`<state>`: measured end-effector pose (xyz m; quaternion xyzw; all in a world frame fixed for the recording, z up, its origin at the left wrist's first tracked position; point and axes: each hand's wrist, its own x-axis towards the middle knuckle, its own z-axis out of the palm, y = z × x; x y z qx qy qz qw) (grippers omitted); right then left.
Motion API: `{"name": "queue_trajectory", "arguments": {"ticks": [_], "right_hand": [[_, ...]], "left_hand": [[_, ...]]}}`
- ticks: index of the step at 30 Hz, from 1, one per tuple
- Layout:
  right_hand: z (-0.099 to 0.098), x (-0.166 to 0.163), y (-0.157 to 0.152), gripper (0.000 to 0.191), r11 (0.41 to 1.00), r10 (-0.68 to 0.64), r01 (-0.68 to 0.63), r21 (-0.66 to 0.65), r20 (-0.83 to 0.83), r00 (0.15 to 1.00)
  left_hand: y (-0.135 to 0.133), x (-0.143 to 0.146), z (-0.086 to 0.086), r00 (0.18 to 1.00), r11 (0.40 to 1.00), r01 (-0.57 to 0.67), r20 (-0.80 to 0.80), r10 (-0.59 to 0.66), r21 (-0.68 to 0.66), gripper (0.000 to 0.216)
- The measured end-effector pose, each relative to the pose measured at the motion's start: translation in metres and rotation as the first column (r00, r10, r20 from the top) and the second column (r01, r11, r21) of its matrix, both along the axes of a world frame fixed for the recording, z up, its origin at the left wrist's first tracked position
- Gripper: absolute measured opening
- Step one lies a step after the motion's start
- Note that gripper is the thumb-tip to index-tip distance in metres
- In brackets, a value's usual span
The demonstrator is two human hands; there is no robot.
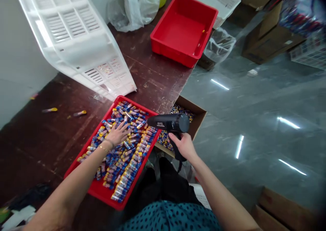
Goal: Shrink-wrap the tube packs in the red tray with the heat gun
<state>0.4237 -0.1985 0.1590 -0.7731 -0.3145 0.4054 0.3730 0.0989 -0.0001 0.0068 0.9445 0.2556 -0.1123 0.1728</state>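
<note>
A red tray (98,187) at the table's near edge is full of small blue, yellow and red wrapped tubes (127,159). My left hand (117,133) lies flat on the tubes in the tray's middle, fingers spread. My right hand (183,145) grips the handle of a black heat gun (169,122), whose nozzle points left over the tray's right rim. Beside the tray, off the table edge, an open cardboard box (197,117) holds more of the same tubes.
An empty red tray (183,30) stands farther back on the dark wooden table (51,136). A white slatted crate (76,37) leans at the back left, with clear plastic bags (132,6) behind it. Two loose tubes (80,113) lie on the table. Cardboard boxes (270,37) sit on the floor.
</note>
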Motion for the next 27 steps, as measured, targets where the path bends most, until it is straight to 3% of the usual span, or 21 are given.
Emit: {"name": "queue_trajectory", "arguments": {"ticks": [3,5,6,8,9,10,12,14,16,18,20,21,24,25,26,27], "right_hand": [[-0.006,-0.009,0.016,0.034,0.999,0.029,-0.031,0.04,0.039,0.999],[-0.011,-0.014,0.034,0.035,0.995,0.075,-0.076,0.071,0.024,0.997],[-0.012,-0.017,0.044,0.035,0.989,0.11,-0.109,0.096,-0.001,0.994],[-0.013,-0.022,0.064,0.036,0.973,0.177,-0.172,0.155,-0.022,0.984],[-0.012,-0.026,0.072,0.037,0.967,0.183,-0.179,0.18,-0.008,0.983],[-0.011,-0.029,0.079,0.039,0.966,0.17,-0.17,0.195,0.015,0.985],[-0.009,-0.035,0.088,0.042,0.973,0.122,-0.13,0.189,0.052,0.991],[-0.007,-0.041,0.09,0.045,0.983,0.091,-0.099,0.156,0.061,0.994],[-0.005,-0.048,0.087,0.047,0.985,0.114,-0.118,0.127,0.032,0.993],[-0.004,-0.059,0.082,0.047,0.983,0.166,-0.161,0.09,-0.047,0.985],[-0.004,-0.074,0.075,0.048,0.975,0.221,-0.219,0.027,-0.17,0.96],[-0.004,-0.083,0.072,0.049,0.966,0.248,-0.257,-0.008,-0.234,0.94],[-0.007,-0.113,0.068,0.049,0.935,0.333,-0.355,-0.015,-0.311,0.89],[-0.008,-0.123,0.068,0.048,0.929,0.358,-0.37,0.016,-0.29,0.887],[-0.009,-0.131,0.07,0.048,0.926,0.373,-0.373,0.051,-0.259,0.891],[-0.009,-0.138,0.072,0.048,0.927,0.376,-0.367,0.082,-0.228,0.898]], "left_hand": [[-0.021,-0.04,0.015,0.998,0.998,-0.06,0.035,0.06,-0.008,0.037],[-0.028,-0.062,0.019,0.957,0.956,-0.284,0.084,0.278,0.068,0.04],[-0.029,-0.07,0.018,0.893,0.887,-0.448,0.106,0.438,0.114,0.043],[-0.028,-0.073,0.012,0.684,0.662,-0.728,0.131,0.717,0.18,0.051],[-0.027,-0.066,0.008,0.588,0.561,-0.805,0.133,0.798,0.192,0.054],[-0.026,-0.055,0.003,0.527,0.503,-0.844,0.118,0.842,0.186,0.056],[-0.025,-0.02,-0.006,0.502,0.486,-0.863,0.126,0.856,0.134,0.051],[-0.03,0.015,-0.015,0.526,0.526,-0.85,0.087,0.846,0.032,0.048],[-0.042,0.032,-0.019,0.488,0.489,-0.872,0.082,0.869,0.005,0.051],[-0.062,0.019,-0.018,0.514,0.519,-0.855,0.122,0.849,-0.01,0.049],[-0.087,-0.021,-0.011,0.5,0.506,-0.863,0.175,0.848,0.015,0.045],[-0.099,-0.047,-0.008,0.429,0.428,-0.902,0.193,0.882,0.051,0.045],[-0.124,-0.117,-0.004,0.031,0.0,-0.988,0.195,0.98,0.157,0.053],[-0.127,-0.13,-0.005,-0.063,-0.093,-0.982,0.183,0.981,0.164,0.055],[-0.128,-0.136,-0.007,-0.1,-0.127,-0.98,0.168,0.981,0.155,0.055],[-0.127,-0.135,-0.008,-0.086,-0.107,-0.985,0.159,0.984,0.133,0.052]]}}
